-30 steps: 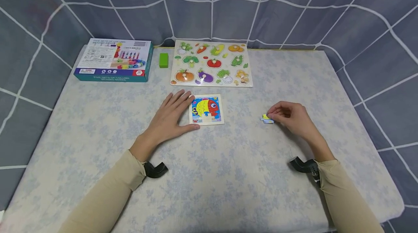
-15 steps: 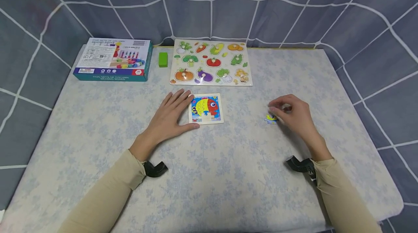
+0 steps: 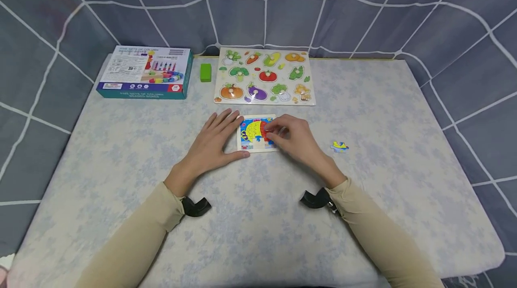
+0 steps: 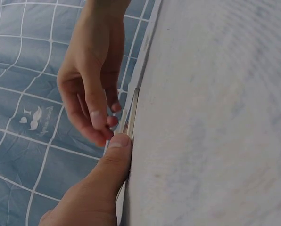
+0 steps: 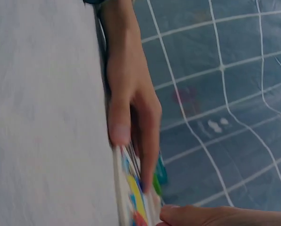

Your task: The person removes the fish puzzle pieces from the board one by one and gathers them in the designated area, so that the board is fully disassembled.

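In the head view, a small square fish jigsaw puzzle [image 3: 255, 146] in a pale frame lies mid-table; a gap shows in its lower part. My left hand [image 3: 208, 142] lies along its left side with fingers straight, index at the far left corner and thumb [image 4: 114, 157] at the near edge. Over the puzzle's right side, my right hand [image 3: 295, 137] has thumb and index drawn together in a pinch, seemingly on a puzzle piece that is almost wholly hidden. Loose yellow-and-blue puzzle pieces [image 3: 339, 146] lie to the right; I cannot tell how many.
Behind the puzzle lies a vegetable peg board [image 3: 264, 82]. A green block [image 3: 205, 72] and a boxed bead set [image 3: 143, 72] stand at the back left. A grey checked curtain [image 3: 295, 19] hangs along the far edge of the patterned tablecloth [image 3: 258, 225].
My right hand has left the loose pieces and travelled left to the fish puzzle. My left hand keeps its place at the frame. The view has shifted slightly.
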Motion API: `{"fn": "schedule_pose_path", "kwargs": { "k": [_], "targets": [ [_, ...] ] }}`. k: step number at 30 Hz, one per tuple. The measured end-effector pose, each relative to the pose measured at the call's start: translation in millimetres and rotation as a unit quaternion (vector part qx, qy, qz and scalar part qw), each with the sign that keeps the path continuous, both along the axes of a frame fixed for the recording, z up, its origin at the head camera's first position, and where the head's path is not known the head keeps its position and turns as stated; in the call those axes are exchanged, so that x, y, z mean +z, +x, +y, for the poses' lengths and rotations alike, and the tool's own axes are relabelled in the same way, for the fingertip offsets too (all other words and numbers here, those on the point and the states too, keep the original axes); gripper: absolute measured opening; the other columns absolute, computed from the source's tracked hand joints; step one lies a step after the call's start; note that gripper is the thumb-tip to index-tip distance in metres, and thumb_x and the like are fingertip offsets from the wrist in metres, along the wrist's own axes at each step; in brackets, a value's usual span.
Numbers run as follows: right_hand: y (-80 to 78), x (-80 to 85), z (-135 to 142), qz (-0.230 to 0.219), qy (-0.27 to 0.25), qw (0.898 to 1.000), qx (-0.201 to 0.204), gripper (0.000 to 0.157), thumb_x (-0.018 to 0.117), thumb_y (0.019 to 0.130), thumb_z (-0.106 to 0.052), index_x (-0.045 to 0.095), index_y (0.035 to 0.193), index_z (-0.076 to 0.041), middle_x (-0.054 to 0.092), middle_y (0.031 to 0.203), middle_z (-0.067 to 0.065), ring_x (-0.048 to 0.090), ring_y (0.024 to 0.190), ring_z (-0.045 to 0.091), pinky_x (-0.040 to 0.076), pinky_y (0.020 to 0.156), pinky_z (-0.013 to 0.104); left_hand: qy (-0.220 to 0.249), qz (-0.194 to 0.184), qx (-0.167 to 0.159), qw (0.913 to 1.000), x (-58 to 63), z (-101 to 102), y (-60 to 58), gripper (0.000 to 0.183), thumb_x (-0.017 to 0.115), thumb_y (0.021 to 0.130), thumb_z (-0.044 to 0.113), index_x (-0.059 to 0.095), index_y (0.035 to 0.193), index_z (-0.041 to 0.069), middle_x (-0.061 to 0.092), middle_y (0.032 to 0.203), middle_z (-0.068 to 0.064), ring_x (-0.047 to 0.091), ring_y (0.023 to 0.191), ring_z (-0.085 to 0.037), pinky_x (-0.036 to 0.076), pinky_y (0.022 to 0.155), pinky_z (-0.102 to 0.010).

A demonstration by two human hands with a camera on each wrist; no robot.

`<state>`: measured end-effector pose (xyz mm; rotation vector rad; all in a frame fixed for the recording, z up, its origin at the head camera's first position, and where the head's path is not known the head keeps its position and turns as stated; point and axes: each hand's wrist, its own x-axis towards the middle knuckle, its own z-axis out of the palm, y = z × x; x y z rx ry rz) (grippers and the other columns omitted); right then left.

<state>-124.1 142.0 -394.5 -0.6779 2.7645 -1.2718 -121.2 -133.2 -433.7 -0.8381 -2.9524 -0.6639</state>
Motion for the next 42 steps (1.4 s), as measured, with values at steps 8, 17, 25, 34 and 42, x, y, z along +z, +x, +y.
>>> {"fn": "schedule_pose_path", "kwargs": {
  "k": [8, 17, 25, 34, 42],
  "targets": [
    [12.7, -20.5, -22, 0.031, -0.039, 0.999, -0.001, 0.009, 0.08, 0.094, -0.012, 0.081, 0.103, -0.008, 0.072, 0.092, 0.002, 0.064, 0.082, 0.012, 0.054, 0.072, 0.028, 0.002, 0.012, -0.007, 0.9999, 1.6, 2, -2.8, 0.101, 0.072, 0.087, 0.069, 0.036, 0.166, 0.017, 0.03, 0.174, -0.006, 0.017, 0.164, -0.029, 0.006, 0.135, -0.054],
    [21.3, -31.7, -28, 0.052, -0.031, 0.998, 0.009, 0.01, 0.086, 0.09, -0.018, 0.083, 0.098, -0.014, 0.072, 0.096, -0.002, 0.065, 0.093, 0.013, 0.054, 0.082, 0.034, -0.004, -0.001, -0.011, 0.9999, -1.4, -1, 0.5, 0.101, 0.071, 0.087, 0.068, 0.034, 0.166, 0.017, 0.029, 0.175, -0.006, 0.015, 0.164, -0.029, 0.005, 0.135, -0.054],
    [22.0, -31.6, -31, 0.053, -0.037, 0.998, 0.01, 0.011, 0.087, 0.089, -0.019, 0.083, 0.098, -0.014, 0.072, 0.096, -0.002, 0.063, 0.097, 0.013, 0.054, 0.088, 0.034, -0.005, -0.004, -0.015, 0.9999, 1.0, -2, 0.4, 0.101, 0.072, 0.088, 0.066, 0.033, 0.167, 0.015, 0.028, 0.175, -0.006, 0.015, 0.165, -0.029, 0.004, 0.135, -0.052],
    [25.9, -20.5, -41, 0.017, 0.008, 1.0, -0.011, 0.01, 0.086, 0.09, -0.014, 0.079, 0.096, -0.01, 0.066, 0.09, 0.002, 0.058, 0.09, 0.019, 0.05, 0.081, 0.034, -0.004, 0.001, -0.009, 1.0, 0.5, -3, 1.9, 0.101, 0.073, 0.087, 0.066, 0.034, 0.166, 0.016, 0.028, 0.175, -0.005, 0.016, 0.164, -0.029, 0.004, 0.135, -0.052],
    [24.2, -11.5, -45, -0.024, 0.044, 0.999, -0.021, 0.009, 0.085, 0.09, -0.012, 0.078, 0.095, -0.008, 0.063, 0.089, 0.002, 0.055, 0.088, 0.019, 0.047, 0.077, 0.03, -0.004, 0.0, -0.01, 0.9999, 0.7, -3, 1.3, 0.101, 0.073, 0.088, 0.066, 0.033, 0.167, 0.016, 0.028, 0.175, -0.005, 0.015, 0.165, -0.028, 0.004, 0.135, -0.051]
  ]
}}
